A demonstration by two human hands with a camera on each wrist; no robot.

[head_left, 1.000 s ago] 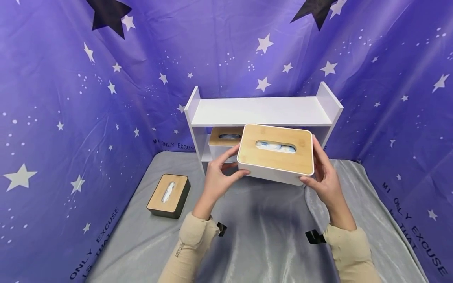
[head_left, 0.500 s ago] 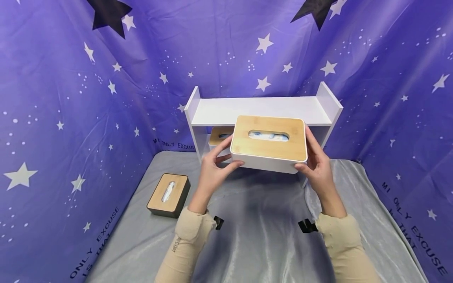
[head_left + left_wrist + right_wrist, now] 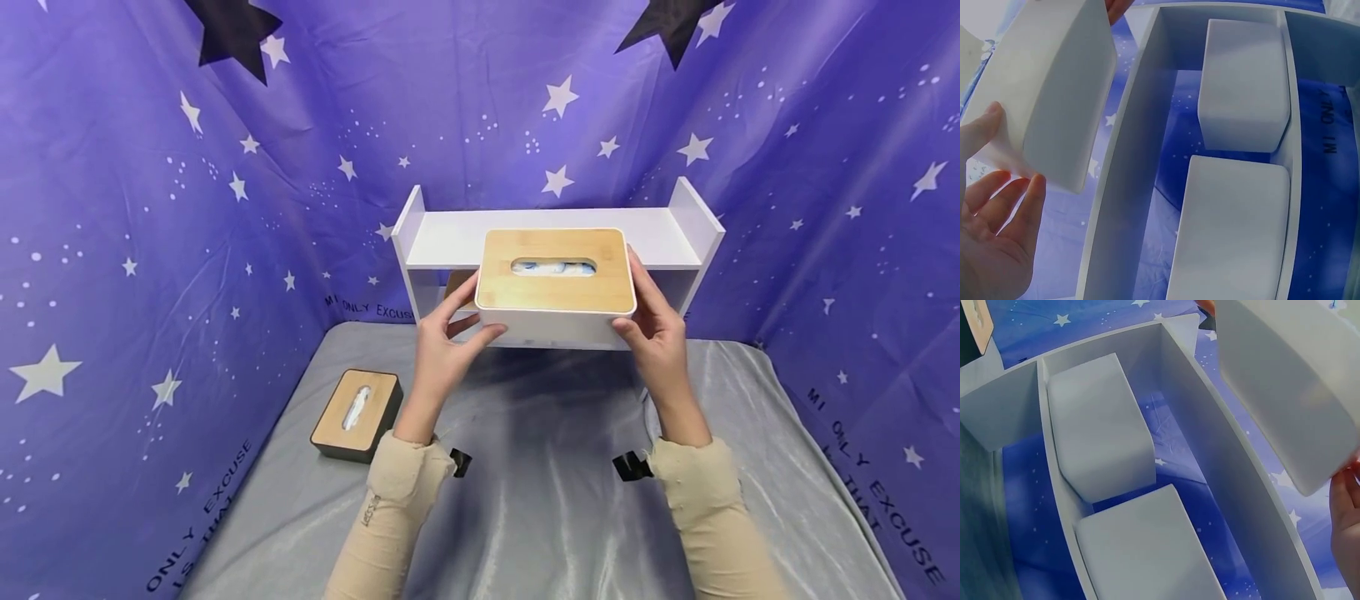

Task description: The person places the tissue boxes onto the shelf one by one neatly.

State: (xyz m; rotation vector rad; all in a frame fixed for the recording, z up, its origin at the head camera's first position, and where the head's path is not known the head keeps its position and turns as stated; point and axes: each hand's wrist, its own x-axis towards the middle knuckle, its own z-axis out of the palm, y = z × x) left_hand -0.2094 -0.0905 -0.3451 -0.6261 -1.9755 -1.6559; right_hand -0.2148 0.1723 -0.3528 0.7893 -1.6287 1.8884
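A white tissue box with a bamboo lid [image 3: 555,296] is held in the air in front of the shelf's top board, lid facing up. My left hand [image 3: 441,350] grips its left end, the thumb on the front side. On the right end my right hand [image 3: 662,350] holds it the same way. The left wrist view shows the box's white side and underside [image 3: 1069,106] beside the shelf. Inside the white shelf [image 3: 450,240], one level down, stand two more white boxes [image 3: 1244,87] [image 3: 1147,550]; in the head view the held box mostly hides them.
On the grey cloth [image 3: 555,500] at the left lies a dark green tissue box with a bamboo lid [image 3: 356,412]. The shelf's raised side panels [image 3: 696,221] flank its top board. A purple star-printed curtain [image 3: 480,100] hangs behind and along both sides.
Both hands have raised the white tissue box and carried it left, toward the shelf's top board. It has turned from slightly skewed to nearly level with the shelf.
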